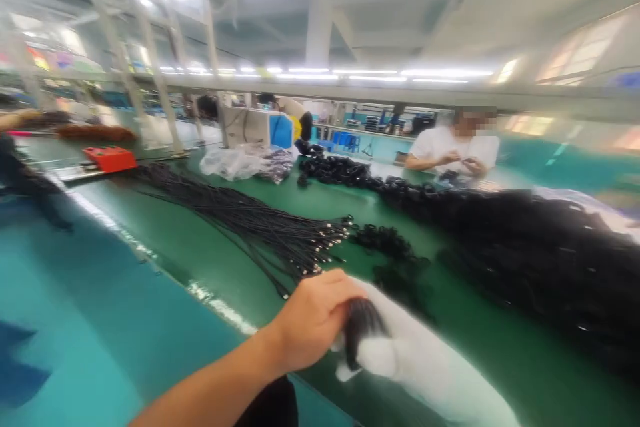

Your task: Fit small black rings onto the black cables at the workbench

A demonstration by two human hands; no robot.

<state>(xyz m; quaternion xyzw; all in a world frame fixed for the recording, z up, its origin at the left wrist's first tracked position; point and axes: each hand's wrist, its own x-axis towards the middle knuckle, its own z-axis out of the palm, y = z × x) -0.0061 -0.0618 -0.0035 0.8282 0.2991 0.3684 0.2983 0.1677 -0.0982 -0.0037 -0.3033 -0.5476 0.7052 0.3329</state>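
Observation:
My left hand (313, 317) is closed around the upper end of a short, dark bunch of black cables (363, 325), low in the middle of the head view. White fabric covers my right hand (377, 355) and forearm; its fingers grip the same bunch from the right side. Motion blur hides the bunch's exact shape and ends. Just beyond my hands, long black cables (240, 213) with shiny metal tips lie fanned out on the green tabletop (190, 240). Behind them sits a small heap of black coiled pieces (385, 240).
A large black cable pile (530, 247) stretches along the right side. Farther back are clear plastic bags (235, 163), a white and blue box (255, 127) and a red device (110, 159). Across the table a person in a white shirt (450, 150) works with both hands. Metal posts stand at left.

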